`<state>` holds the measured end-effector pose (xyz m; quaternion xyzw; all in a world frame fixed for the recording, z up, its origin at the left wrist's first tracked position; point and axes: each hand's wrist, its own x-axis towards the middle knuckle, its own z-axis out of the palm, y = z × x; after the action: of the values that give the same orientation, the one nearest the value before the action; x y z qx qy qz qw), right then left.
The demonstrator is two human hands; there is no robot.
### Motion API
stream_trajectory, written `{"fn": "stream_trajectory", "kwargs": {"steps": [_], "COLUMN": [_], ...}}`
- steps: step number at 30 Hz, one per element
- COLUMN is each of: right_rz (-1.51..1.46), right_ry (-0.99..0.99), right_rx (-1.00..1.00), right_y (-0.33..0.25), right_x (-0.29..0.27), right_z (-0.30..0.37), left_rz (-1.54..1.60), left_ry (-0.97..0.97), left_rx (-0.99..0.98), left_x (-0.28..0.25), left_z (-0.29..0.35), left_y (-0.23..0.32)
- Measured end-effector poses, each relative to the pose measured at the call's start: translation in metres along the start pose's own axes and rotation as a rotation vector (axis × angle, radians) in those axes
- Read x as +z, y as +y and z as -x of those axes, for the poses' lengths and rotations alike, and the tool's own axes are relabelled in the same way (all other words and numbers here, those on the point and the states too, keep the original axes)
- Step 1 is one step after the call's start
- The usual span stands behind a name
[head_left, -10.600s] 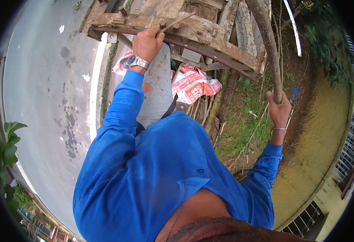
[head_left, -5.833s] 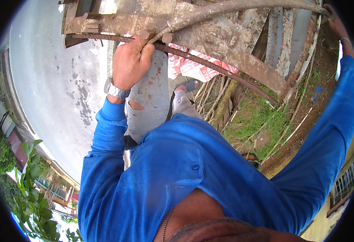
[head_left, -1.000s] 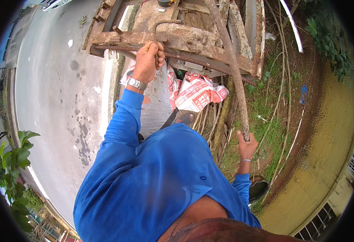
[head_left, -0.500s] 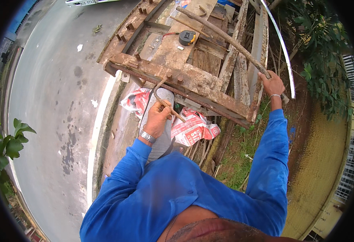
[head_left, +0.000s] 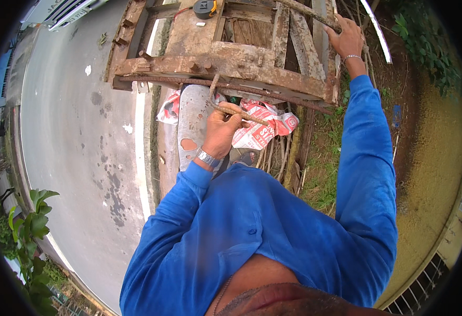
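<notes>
My left hand (head_left: 221, 134), with a metal-band watch at the wrist, is closed around a short bent steel bar (head_left: 254, 120). The bar's upper part rises toward the front edge of a rusty metal workbench (head_left: 152, 67), above my knee in torn grey trousers (head_left: 189, 124). Stretched out to the far right, my right hand (head_left: 348, 41) is closed on a longer rusty steel bar (head_left: 311, 14). That bar slants up over the bench and out of the top of the view. A black and yellow tape measure (head_left: 204, 8) lies on the bench's plate beside a small white piece (head_left: 200, 23).
Steel pegs (head_left: 145, 55) stick up along the bench's rim. Red and white sacks (head_left: 265, 124) and several sticks (head_left: 282, 152) lie beneath it. A road (head_left: 78, 158) with a vehicle (head_left: 65, 13) runs on the left; a yellowish wall (head_left: 431, 168) stands on the right.
My view has tilted, so the bench sits higher and more of the vehicle shows. Both hands keep their bars; the left one's bar has turned slightly, its lower end pointing more to the right.
</notes>
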<state>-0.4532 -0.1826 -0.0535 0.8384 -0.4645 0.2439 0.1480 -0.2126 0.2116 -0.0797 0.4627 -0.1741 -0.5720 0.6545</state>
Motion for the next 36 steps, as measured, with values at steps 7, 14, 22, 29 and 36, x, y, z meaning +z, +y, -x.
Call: {"fn": "stream_trajectory", "kwargs": {"steps": [7,14,22,29,36], "right_rz": [-1.036,-0.761,-0.404,-0.385,-0.464], "right_ry": [-0.479,-0.318,-0.242,-0.183,-0.453], "right_rx": [0.198,0.083,-0.116,-0.263,-0.108], "right_y": [-0.129,-0.135,-0.072,-0.022,-0.005], "right_x": [-0.149,-0.144,-0.138,-0.109,-0.086], "right_z": [0.145,0.196,0.151,0.134,0.146], "left_rz": [-0.032,0.036,0.062,-0.405,-0.692], "left_ry": [-0.148,-0.29,-0.202,-0.363,-0.123], "left_rx": [-0.085,-0.176,-0.407,-0.365,0.103], "left_x": [0.03,0.082,0.125,0.068,-0.002], "left_z": [-0.014,-0.049,-0.072,-0.016,-0.022], "left_y": [-0.005,-0.03,-0.048,-0.023,0.069]}}
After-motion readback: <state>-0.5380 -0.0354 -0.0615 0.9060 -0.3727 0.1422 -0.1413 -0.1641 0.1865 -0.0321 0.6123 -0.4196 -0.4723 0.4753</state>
